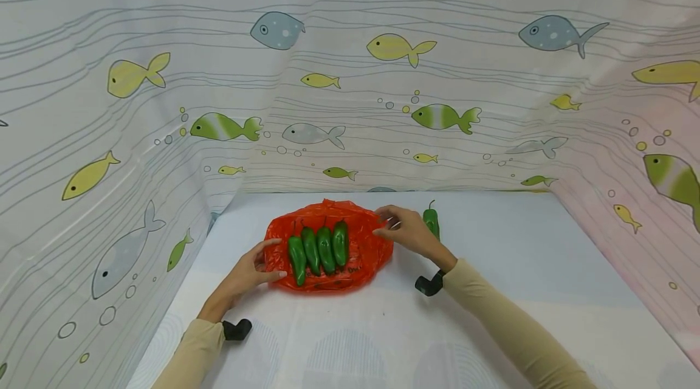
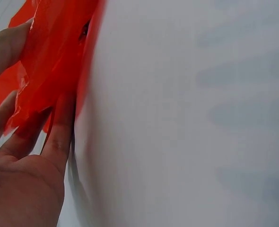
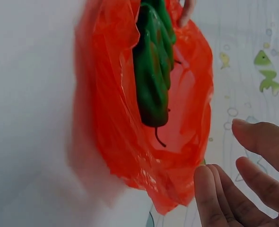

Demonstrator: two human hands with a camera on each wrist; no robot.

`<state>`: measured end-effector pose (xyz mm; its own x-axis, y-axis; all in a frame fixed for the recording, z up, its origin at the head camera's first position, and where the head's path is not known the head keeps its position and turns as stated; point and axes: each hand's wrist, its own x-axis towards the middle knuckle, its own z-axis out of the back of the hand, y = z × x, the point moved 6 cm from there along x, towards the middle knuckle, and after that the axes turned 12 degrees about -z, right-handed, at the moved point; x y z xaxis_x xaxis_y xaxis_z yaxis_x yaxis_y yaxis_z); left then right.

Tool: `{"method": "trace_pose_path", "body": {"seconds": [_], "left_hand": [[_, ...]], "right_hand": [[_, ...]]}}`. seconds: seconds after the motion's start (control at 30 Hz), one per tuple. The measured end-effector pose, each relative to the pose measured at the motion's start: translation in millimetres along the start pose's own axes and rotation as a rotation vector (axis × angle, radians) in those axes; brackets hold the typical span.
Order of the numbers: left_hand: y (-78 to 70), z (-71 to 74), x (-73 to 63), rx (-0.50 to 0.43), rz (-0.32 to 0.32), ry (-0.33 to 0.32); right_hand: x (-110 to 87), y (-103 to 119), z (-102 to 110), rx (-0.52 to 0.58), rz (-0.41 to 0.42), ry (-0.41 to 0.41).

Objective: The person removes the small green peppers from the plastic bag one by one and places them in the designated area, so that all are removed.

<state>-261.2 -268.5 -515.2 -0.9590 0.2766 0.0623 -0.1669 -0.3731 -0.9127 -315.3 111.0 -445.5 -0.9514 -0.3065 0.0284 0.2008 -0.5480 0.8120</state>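
A red plastic bag [image 1: 369, 249] lies spread on the table with several green peppers [image 1: 310, 250] side by side on it, stems pointing away from me. My left hand [image 1: 246, 273] is at the bag's left edge, fingers and thumb spread apart. In the left wrist view, its fingertips touch the red plastic [image 2: 59, 47] and are partly covered by it. At the bag's upper right edge is my right hand [image 1: 407, 231], thumb and fingers parted with nothing between them. The right wrist view shows a pepper [image 3: 151, 80] lying within the bag's raised edges.
Another green pepper [image 1: 431, 219] lies on the white table [image 1: 508, 255] just beyond my right hand, partly hidden by it. A fish-patterned curtain [image 1: 350, 103] stands behind the table and along both sides. Black wrist mounts [image 1: 429, 284] sit below both hands.
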Motion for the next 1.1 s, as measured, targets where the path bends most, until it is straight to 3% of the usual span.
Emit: {"method": "trace_pose_path", "body": {"seconds": [0.5, 1.1], "left_hand": [[3.5, 0.2, 0.6, -0.008, -0.013, -0.007], [2.9, -1.1, 2.1, -0.018, -0.051, 0.0]], "right_hand": [[8.6, 5, -35, -0.008, -0.002, 0.079], [27.2, 16, -65, 0.003, 0.005, 0.099]]}}
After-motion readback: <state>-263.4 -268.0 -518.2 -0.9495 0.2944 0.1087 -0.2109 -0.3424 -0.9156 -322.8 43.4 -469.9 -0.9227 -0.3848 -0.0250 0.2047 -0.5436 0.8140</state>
